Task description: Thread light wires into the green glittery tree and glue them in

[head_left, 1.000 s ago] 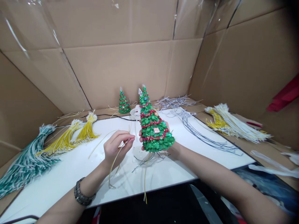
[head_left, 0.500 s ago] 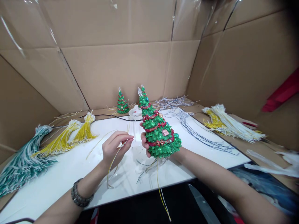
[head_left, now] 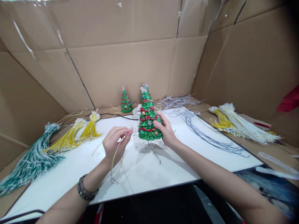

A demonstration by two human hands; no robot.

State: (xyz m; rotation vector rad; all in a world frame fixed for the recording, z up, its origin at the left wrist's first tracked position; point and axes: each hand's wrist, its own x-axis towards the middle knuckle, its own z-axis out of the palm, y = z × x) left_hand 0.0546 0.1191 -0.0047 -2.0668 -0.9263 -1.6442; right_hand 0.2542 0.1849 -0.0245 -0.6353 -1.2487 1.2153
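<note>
Slightly right of the middle, my right hand (head_left: pixel 164 129) grips a green glittery Christmas tree ornament (head_left: pixel 149 118) by its right side. The tree has red garlands, small baubles and a clear star on top. It stands nearly upright, with thin dark wires (head_left: pixel 154 151) hanging from its base. To its left, my left hand (head_left: pixel 117 142) pinches thin yellow and white wires (head_left: pixel 113 165) between thumb and fingertips. The wires loop down below the palm, and their tips stick up just past the fingers, apart from the tree.
A smaller-looking tree (head_left: pixel 126 102) stands at the back. Yellow wire bundles (head_left: pixel 90 129) and a green-white bundle (head_left: pixel 35 158) lie on the left; white and yellow bundles (head_left: pixel 245 123) on the right. Loose dark wires (head_left: pixel 207 133) curve across the white board (head_left: pixel 177 169). Cardboard walls (head_left: pixel 130 68) enclose the space.
The held tree has turned about its length and come more upright, and now shows another side and its star. My right hand has shifted to its right side. My left hand still pinches the wires.
</note>
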